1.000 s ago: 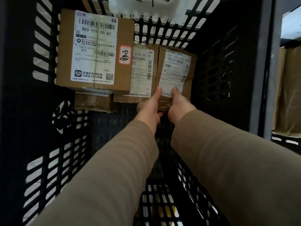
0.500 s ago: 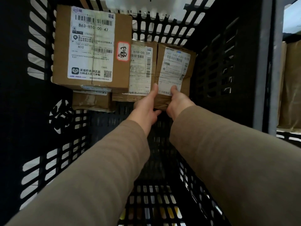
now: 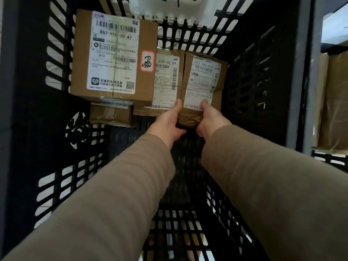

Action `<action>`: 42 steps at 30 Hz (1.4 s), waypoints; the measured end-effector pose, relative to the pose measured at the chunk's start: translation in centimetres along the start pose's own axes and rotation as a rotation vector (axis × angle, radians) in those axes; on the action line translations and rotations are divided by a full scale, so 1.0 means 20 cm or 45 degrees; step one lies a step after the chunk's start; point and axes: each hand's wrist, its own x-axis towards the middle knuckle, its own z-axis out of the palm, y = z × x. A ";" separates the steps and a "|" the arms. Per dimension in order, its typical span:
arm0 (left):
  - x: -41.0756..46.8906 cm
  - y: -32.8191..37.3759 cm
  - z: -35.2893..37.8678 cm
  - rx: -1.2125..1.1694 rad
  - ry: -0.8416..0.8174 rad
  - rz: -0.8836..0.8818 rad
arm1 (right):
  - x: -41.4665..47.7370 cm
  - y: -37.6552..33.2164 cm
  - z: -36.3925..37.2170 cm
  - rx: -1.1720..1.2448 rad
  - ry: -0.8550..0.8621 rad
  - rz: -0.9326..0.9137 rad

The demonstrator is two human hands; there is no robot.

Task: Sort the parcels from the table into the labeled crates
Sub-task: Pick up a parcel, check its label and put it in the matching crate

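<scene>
Two hands gripped the near end of a small parcel (image 3: pixel 205 80), thumbs on top: left hand (image 3: pixel 167 123) and right hand (image 3: pixel 209 119) equally close. Its long axis ran straight away from them, low inside the black crate (image 3: pixel 254 81), touching a neighbouring parcel (image 3: pixel 165 81).

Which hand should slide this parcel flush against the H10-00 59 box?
Right, probably: the right hand grips the parcel nearer its open side, while the left hand sits at the seam with that box.
</scene>
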 end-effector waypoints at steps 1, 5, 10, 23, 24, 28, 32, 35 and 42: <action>-0.04 0.00 0.00 0.000 -0.008 -0.037 | -0.01 0.00 0.00 -0.027 0.016 -0.015; -0.09 -0.01 -0.02 0.107 0.036 -0.115 | -0.14 -0.02 -0.02 -0.118 0.041 -0.001; -0.30 -0.01 0.00 0.138 0.158 -0.063 | -0.39 -0.09 -0.07 -0.289 -0.119 0.035; -1.25 0.12 0.10 0.374 0.086 0.228 | -1.37 -0.31 -0.31 -0.330 -0.095 -0.017; -1.33 0.13 0.11 0.398 0.075 0.250 | -1.44 -0.33 -0.33 -0.331 -0.108 -0.023; -1.63 0.13 0.14 0.434 0.040 0.309 | -1.74 -0.39 -0.42 -0.388 -0.207 -0.090; -1.97 0.07 0.14 0.399 -0.018 0.365 | -2.02 -0.39 -0.55 -0.481 -0.262 -0.143; -2.25 0.01 0.12 0.356 -0.066 0.410 | -2.23 -0.40 -0.66 -0.562 -0.338 -0.205; -2.89 -0.15 0.05 0.326 -0.033 0.640 | -2.75 -0.43 -0.90 -0.842 -0.549 -0.434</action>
